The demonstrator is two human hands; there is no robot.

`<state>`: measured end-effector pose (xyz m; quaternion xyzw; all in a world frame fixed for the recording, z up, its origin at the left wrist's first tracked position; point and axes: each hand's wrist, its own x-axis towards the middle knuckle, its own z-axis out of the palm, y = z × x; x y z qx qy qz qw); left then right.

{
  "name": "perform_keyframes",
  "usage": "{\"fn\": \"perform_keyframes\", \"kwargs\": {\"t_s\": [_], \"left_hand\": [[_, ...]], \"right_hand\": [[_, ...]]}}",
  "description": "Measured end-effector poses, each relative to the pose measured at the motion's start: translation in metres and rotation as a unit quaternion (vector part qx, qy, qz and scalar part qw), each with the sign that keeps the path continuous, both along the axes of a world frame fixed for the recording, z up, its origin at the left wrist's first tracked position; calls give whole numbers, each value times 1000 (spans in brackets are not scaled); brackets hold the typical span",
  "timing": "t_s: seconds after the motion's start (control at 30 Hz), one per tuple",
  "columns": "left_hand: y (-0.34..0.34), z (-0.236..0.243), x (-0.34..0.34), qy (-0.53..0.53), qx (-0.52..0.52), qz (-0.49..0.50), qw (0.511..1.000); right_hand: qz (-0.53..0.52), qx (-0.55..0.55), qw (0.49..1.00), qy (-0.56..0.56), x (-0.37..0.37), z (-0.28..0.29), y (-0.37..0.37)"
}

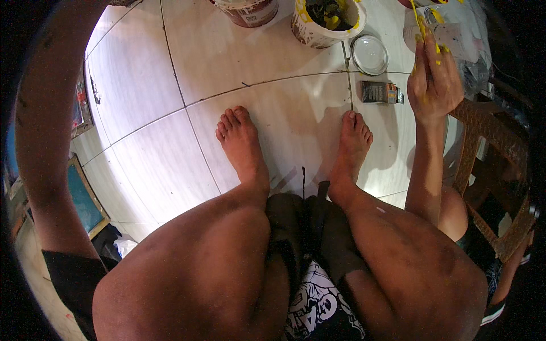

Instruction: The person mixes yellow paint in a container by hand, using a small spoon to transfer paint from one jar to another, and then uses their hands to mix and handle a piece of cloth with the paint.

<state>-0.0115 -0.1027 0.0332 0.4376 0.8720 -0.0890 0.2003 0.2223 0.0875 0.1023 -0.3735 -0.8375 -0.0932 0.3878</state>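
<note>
My left arm (pixel 48 131) reaches up along the left side of the view, and its hand lies past the top edge. My right hand does not show. At the upper right, a hand with yellow paint on its fingers (pixel 435 79) holds a thin yellow stick-like thing (pixel 418 17). Its forearm passes behind my right leg, so it appears to belong to another person close beside me. Left of that hand stands a white bucket (pixel 313 37) with yellow paint on its rim and dark and yellow stuff inside. My bare feet rest on the tiles.
A paint-stained bucket (pixel 250 14) stands at the top. A round metal lid (pixel 369 55) and a small dark box (pixel 375 92) lie on the floor. Clear plastic (pixel 475 34) and a brown frame (pixel 472 131) are at the right; a framed blue-green panel (pixel 85 196) is at the left.
</note>
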Motion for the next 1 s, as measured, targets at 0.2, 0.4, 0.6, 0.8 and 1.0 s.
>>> {"fn": "perform_keyframes", "kwargs": {"t_s": [0.2, 0.4, 0.6, 0.8, 1.0], "left_hand": [[-6, -8, -2, 34, 24, -14, 999], [-9, -8, -5, 42, 30, -16, 999], [-8, -6, -5, 44, 40, -24, 998], [-9, -8, -4, 47, 46, -34, 997], [-6, -10, -3, 49, 67, -55, 995]], "right_hand": [[44, 59, 997, 25, 10, -3, 8], [35, 24, 999, 4, 3, 0, 1], [20, 37, 999, 9, 15, 0, -6], [34, 19, 999, -6, 2, 2, -4], [-10, 9, 1000, -23, 13, 1, -19]]}}
